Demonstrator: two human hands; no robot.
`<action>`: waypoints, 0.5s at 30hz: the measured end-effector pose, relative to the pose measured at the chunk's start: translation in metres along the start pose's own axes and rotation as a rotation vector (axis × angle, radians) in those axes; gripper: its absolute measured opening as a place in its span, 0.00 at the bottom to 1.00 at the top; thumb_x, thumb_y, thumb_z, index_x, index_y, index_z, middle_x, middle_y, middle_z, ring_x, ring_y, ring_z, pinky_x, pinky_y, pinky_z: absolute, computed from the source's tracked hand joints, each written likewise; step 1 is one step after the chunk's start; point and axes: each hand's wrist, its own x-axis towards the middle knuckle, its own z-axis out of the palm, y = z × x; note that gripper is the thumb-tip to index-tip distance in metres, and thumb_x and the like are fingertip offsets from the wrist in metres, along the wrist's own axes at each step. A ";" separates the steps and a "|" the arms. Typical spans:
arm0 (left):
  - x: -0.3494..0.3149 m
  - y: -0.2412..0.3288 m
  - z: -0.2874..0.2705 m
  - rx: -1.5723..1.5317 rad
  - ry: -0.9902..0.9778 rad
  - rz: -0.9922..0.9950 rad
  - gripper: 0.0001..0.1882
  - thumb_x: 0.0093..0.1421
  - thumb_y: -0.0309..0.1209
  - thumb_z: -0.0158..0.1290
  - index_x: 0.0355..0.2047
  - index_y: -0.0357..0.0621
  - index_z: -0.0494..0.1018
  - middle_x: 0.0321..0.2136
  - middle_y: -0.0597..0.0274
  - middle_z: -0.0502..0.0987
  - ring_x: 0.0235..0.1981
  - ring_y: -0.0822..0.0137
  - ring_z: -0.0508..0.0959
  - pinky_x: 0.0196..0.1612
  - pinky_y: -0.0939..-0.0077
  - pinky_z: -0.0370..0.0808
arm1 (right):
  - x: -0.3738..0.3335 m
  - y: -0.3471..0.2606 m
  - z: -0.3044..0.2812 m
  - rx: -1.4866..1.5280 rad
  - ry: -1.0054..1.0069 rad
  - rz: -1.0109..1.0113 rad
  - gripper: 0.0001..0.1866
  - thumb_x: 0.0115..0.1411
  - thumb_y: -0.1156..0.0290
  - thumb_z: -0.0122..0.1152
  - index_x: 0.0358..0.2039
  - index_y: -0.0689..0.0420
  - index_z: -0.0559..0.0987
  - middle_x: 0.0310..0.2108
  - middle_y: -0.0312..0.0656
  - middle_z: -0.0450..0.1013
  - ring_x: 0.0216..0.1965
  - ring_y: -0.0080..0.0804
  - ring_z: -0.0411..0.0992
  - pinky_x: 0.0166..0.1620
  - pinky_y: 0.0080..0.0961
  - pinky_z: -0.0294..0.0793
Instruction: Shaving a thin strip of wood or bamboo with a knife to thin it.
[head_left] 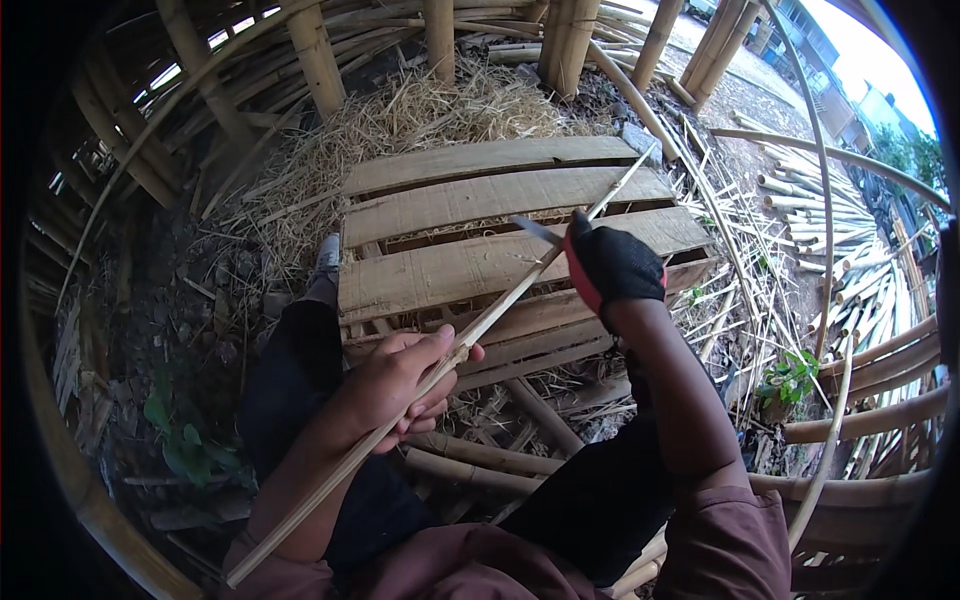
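A long, thin bamboo strip (pixel 505 300) runs slantwise from beside my left forearm up over a slatted wooden pallet (pixel 420 280). My bare left hand (pixel 410 380) is closed around it near a knot, thumb on top. In a black and red glove, my right hand (pixel 610 262) is closed on a knife (pixel 537 231). Its blade points left out of the fist, across or right beside the strip; whether it touches is hard to see. The fist hides the handle, and also part of the strip. Beyond the glove the strip's far end tapers above the top slats.
Shavings (pixel 430 105) lie heaped behind the pallet, with upright bamboo posts (pixel 440 40) past them. Cut bamboo poles (pixel 850 240) are stacked at right. A thin bent pole (pixel 822 190) arches on the right side. My legs straddle the pallet's near edge, over loose poles (pixel 480 452).
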 end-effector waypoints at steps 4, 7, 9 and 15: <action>0.011 0.006 0.008 0.037 -0.012 0.019 0.21 0.73 0.44 0.36 0.42 0.37 0.69 0.07 0.75 0.56 0.04 0.83 0.52 0.09 0.87 0.52 | -0.002 0.001 -0.002 -0.068 0.062 0.139 0.33 0.70 0.51 0.31 0.28 0.57 0.82 0.27 0.50 0.79 0.32 0.52 0.78 0.34 0.50 0.75; 0.005 0.002 0.005 0.013 -0.019 0.006 0.22 0.73 0.44 0.36 0.42 0.37 0.69 0.07 0.75 0.56 0.04 0.83 0.52 0.09 0.88 0.52 | -0.027 -0.013 0.000 -0.158 0.054 -0.035 0.31 0.70 0.52 0.31 0.30 0.56 0.82 0.28 0.50 0.79 0.31 0.52 0.78 0.33 0.49 0.75; 0.002 0.003 0.004 -0.058 -0.023 -0.011 0.22 0.73 0.44 0.36 0.42 0.37 0.69 0.07 0.76 0.56 0.04 0.83 0.52 0.09 0.88 0.53 | 0.004 0.009 -0.004 -0.062 0.000 0.064 0.30 0.71 0.52 0.30 0.31 0.56 0.81 0.26 0.49 0.79 0.30 0.51 0.78 0.32 0.49 0.75; 0.001 0.008 0.007 0.047 -0.004 0.019 0.22 0.73 0.44 0.36 0.42 0.35 0.69 0.07 0.75 0.56 0.04 0.84 0.52 0.09 0.89 0.52 | -0.038 -0.026 -0.008 -0.103 -0.048 0.020 0.35 0.70 0.47 0.25 0.32 0.54 0.83 0.31 0.52 0.79 0.36 0.54 0.78 0.44 0.50 0.73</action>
